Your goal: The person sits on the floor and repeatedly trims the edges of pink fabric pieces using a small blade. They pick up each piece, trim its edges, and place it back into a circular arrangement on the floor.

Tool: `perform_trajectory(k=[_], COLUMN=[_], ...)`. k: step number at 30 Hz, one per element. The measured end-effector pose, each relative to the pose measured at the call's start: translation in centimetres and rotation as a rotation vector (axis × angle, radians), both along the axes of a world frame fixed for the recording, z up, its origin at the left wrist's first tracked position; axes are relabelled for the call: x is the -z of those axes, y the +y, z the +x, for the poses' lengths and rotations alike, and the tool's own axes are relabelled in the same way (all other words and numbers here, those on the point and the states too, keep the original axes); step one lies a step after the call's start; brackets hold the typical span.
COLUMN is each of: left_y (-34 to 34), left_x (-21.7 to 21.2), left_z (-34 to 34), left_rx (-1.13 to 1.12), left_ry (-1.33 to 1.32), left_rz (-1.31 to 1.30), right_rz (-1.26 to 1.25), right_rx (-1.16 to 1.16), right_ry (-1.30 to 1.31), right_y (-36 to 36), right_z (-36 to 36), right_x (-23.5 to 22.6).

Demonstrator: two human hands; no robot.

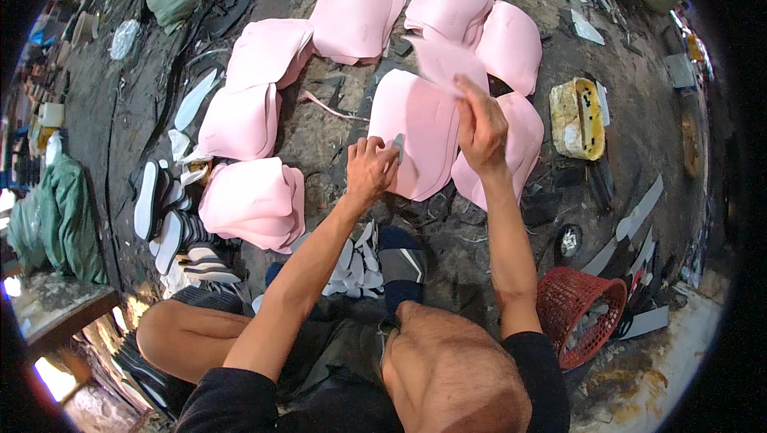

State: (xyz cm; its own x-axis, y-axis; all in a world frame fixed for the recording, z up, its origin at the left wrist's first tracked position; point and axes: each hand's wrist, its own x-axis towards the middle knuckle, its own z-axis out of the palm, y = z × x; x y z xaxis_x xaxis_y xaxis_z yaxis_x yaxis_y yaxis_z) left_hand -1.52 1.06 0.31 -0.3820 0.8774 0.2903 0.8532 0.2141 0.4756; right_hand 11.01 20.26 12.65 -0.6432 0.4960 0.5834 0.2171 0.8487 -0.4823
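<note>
A stack of pink curved sheets (pixel 411 133) lies in front of me. Over its left edge, my left hand (pixel 371 169) is closed, with a small grey flat piece (pixel 399 148) at its fingertips; I cannot make out its exact kind. Above the right edge is my right hand (pixel 482 131), fingers stretched out and slightly blurred. Just beyond those fingers, a single pink sheet (pixel 449 62) is smeared by motion and tilted over the farther stacks. It overlaps the fingertips in view, and no grip on it shows. Another pink stack (pixel 521 136) lies partly behind my right wrist.
More pink stacks (pixel 257 203) form an arc on the dark, littered ground. A yellowish container (pixel 577 120) stands right, with a red plastic basket (pixel 550 305) tipped nearer me. Striped soles (pixel 196 229) pile at left; pale offcuts (pixel 351 272) lie by my foot (pixel 402 265).
</note>
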Motion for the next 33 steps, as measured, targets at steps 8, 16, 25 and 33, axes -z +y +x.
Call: perform_trajectory(k=[8, 16, 25, 33], left_y=[-1.5, -1.2, -1.1, -2.6], left_x=[0.7, 0.8, 1.0, -0.1], left_z=[-1.4, -0.9, -1.1, 3.1], left_rx=[0.143, 0.075, 0.077, -0.029], left_ry=[0.028, 0.031, 0.054, 0.088], left_rz=[-0.117, -0.057, -0.026, -0.037], right_rz=[0.021, -0.374, 0.075, -0.319], right_rx=[-0.155, 0.134, -0.025, -0.017], right_ry=[-0.44, -0.379, -0.552, -0.703], right_y=[-8.9, -5.1, -7.9, -5.7], right_z=[2.6, 0.1, 0.5, -0.8], right_x=[9.7, 7.6, 9.1, 7.8])
